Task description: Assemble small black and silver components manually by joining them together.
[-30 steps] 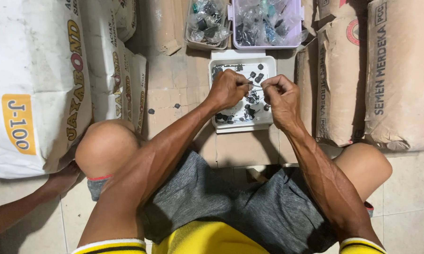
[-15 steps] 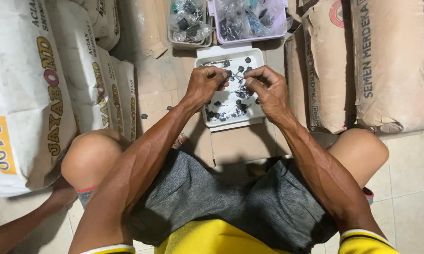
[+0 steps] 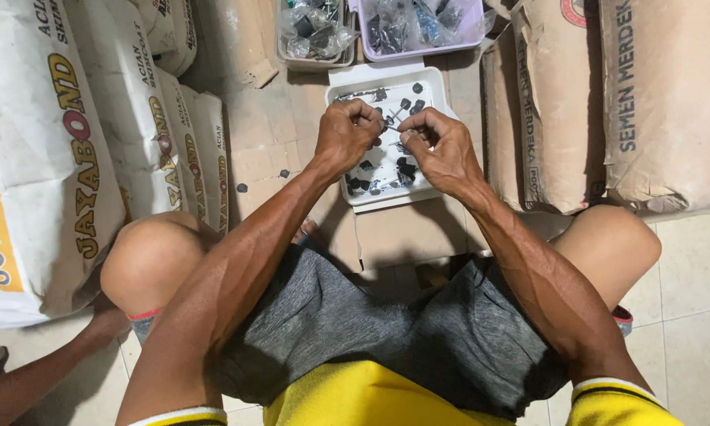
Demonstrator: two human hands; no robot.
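Over the white tray (image 3: 347, 96) on the floor at 12 o'clock, left hand (image 3: 347, 136) and right hand (image 3: 441, 146) meet fingertip to fingertip, both pinching one small dark part (image 3: 392, 126), held right above the tray's loose parts (image 3: 402, 167), likely so drops land inside.

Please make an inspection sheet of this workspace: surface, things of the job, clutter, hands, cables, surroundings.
Surface: tiled floor, with flat cardboard under the work.
Job's things: white tray with small black parts; a thin small part between both hands.
Clutter: two loose black parts on the cardboard.
Hands: left hand and right hand pinch the small part above the tray.
Cables: nothing seen.
Surroundings: white sacks left, brown sacks right, two tubs of bagged parts behind; another person's hand at lower left.
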